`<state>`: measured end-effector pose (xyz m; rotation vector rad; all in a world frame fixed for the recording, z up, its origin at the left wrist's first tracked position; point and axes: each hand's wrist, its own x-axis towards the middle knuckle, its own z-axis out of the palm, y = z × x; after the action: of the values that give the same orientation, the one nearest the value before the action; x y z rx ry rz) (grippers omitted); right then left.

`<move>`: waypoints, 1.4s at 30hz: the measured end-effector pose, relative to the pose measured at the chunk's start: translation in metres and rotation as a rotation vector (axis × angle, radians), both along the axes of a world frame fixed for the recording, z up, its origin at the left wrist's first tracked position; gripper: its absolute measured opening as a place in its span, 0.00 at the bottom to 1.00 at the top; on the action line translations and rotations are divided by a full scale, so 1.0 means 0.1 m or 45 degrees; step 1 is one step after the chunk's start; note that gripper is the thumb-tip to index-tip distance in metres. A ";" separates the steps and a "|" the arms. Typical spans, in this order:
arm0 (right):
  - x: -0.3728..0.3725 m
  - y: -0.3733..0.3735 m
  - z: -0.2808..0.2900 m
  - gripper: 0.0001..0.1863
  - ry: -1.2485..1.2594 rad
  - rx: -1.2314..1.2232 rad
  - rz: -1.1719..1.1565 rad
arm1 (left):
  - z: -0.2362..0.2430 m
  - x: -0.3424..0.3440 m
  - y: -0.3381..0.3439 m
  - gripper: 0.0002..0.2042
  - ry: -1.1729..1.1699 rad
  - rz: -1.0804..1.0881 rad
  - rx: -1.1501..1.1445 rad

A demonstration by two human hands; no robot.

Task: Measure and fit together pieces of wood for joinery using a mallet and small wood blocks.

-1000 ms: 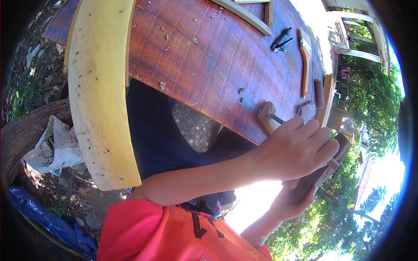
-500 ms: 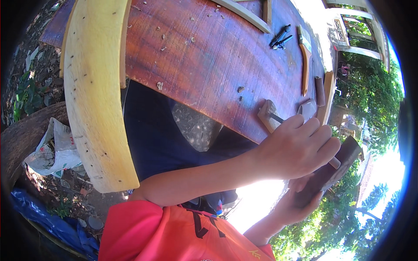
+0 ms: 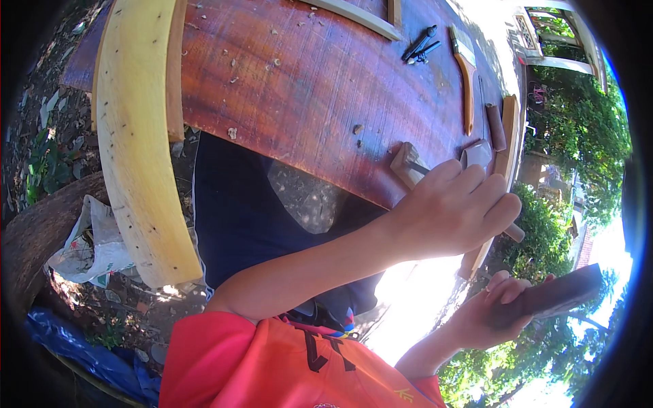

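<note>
My left hand (image 3: 459,211) is closed around a chisel-like tool, reaching across from the left. The round light-brown handle end (image 3: 515,232) juts out past my little finger. On the other side a narrow dark shaft (image 3: 420,167) points to a pale wooden block (image 3: 407,163) at the table's near edge; whether the tip touches it I cannot tell. Lower right, my right hand (image 3: 500,302) grips a dark rectangular block (image 3: 558,294) by one end. The block is held off the table, apart from the handle end.
On the reddish-brown table (image 3: 292,88) lie a paintbrush (image 3: 466,85), a black tool (image 3: 420,46), a flat metal blade (image 3: 476,154), a brown cylinder (image 3: 495,127) and wood chips. A thick yellow board (image 3: 139,136) stands at the left. A wooden strip (image 3: 507,146) edges the right side.
My right hand has swung the dark block down and to the right, away from the tool's handle. My left hand still grips the tool; the view has shifted a little.
</note>
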<state>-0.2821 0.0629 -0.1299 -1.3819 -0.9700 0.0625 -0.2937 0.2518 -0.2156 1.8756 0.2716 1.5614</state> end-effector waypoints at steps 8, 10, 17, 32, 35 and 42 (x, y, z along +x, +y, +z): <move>-0.31 0.16 -0.21 0.51 0.170 -0.084 -0.815 | 0.00 -0.02 0.04 0.08 0.033 0.021 0.064; -0.37 0.19 -0.26 0.48 0.126 -0.437 -0.646 | 0.00 -0.04 0.10 0.07 0.038 -0.010 0.078; -0.20 0.11 -0.35 0.37 0.242 0.070 -0.486 | -0.02 0.00 0.07 0.07 0.026 -0.021 0.068; -0.19 -0.03 -0.44 0.37 0.151 -0.016 -0.618 | -0.03 -0.02 0.06 0.06 0.121 -0.012 0.099; -0.36 0.29 -0.53 0.38 -0.129 -0.620 -0.813 | -0.08 -0.01 0.08 0.07 0.154 0.034 0.090; -0.23 0.20 -0.52 0.43 -0.131 -0.473 -0.759 | -0.08 0.03 0.06 0.08 0.109 0.079 0.120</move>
<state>-0.3052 0.0825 -0.1822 -1.9875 -0.6118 -0.2917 -0.2909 0.2573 -0.2239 2.0278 0.3021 1.5613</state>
